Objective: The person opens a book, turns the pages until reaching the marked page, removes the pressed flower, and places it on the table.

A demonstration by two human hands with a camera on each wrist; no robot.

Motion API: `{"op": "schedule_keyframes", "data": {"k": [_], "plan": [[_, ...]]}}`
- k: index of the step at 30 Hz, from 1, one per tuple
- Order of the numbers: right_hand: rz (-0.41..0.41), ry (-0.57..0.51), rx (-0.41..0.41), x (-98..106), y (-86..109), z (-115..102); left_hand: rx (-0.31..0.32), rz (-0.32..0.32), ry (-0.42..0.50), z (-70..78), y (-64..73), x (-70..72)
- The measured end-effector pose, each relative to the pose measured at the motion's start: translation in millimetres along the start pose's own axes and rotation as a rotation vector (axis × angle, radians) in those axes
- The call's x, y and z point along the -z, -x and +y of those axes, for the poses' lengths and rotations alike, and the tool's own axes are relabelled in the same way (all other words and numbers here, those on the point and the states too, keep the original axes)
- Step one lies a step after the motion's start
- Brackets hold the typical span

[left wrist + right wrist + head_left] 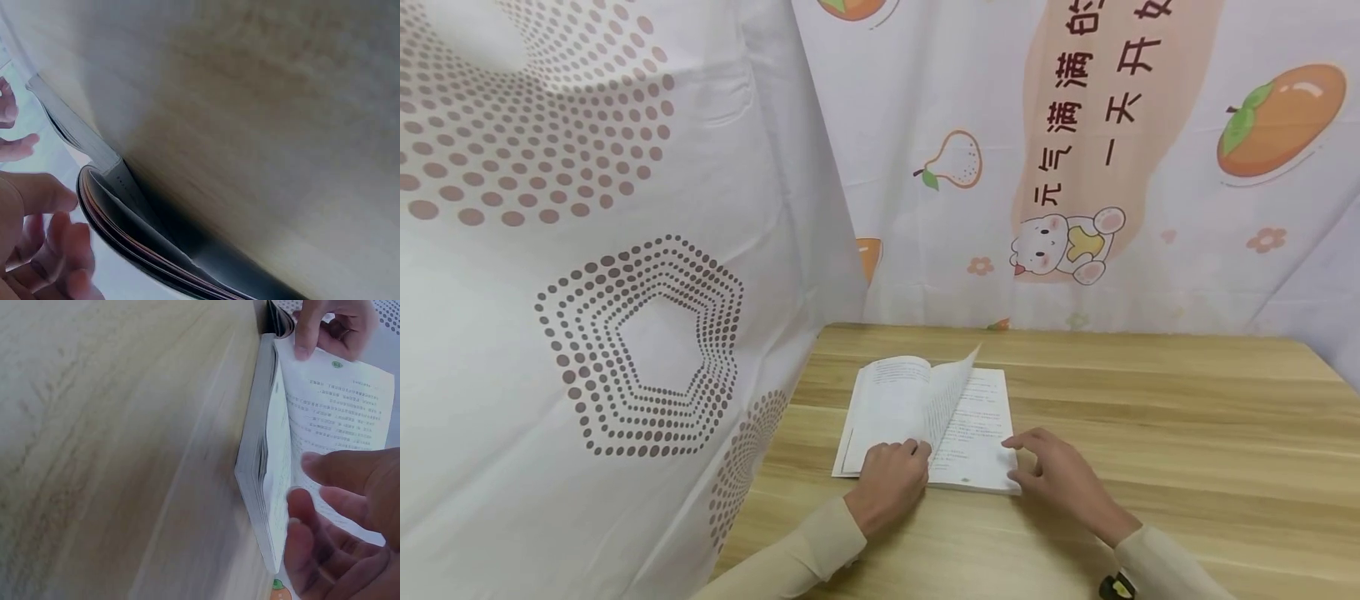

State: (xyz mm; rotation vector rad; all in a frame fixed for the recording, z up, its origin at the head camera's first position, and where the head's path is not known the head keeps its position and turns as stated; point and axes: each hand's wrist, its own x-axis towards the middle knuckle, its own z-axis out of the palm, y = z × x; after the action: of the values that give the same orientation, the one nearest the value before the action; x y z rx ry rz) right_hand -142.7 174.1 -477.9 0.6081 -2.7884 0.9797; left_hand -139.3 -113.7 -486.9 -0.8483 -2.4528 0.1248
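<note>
I have the left hand point(893, 479) pressing the book point(889, 408), fingers loosely bent; the right hand point(1063, 475) curves slackly, holding nothing; the raised page point(950, 397) could flop over if the left slips.

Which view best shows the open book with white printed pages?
The head view: it shows nearly all of the open book, including a raised page. The left wrist view shows its bottom edge and curved pages obliquely; the right wrist view shows page edges and printed text, partly behind the right hand.
</note>
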Motion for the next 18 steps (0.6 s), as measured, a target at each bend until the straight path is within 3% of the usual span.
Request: {"op": "schedule_keyframes", "data": {"k": [5, 10, 18], "plan": [[-0.069, 0.061, -0.032, -3.1, 2.3, 0.0, 0.02, 0.001, -0.013, 2.5, 3.6, 1.6], [-0.116, 0.102, -0.023, -2.7, 4.2, -0.9, 0.018, -0.056, -0.024, 2.8, 3.7, 4.7], [-0.112, 0.151, 0.028, -2.6, 7.5, 0.0, 0.016, -0.099, -0.017, 1.7, 2.8, 1.6]]}}
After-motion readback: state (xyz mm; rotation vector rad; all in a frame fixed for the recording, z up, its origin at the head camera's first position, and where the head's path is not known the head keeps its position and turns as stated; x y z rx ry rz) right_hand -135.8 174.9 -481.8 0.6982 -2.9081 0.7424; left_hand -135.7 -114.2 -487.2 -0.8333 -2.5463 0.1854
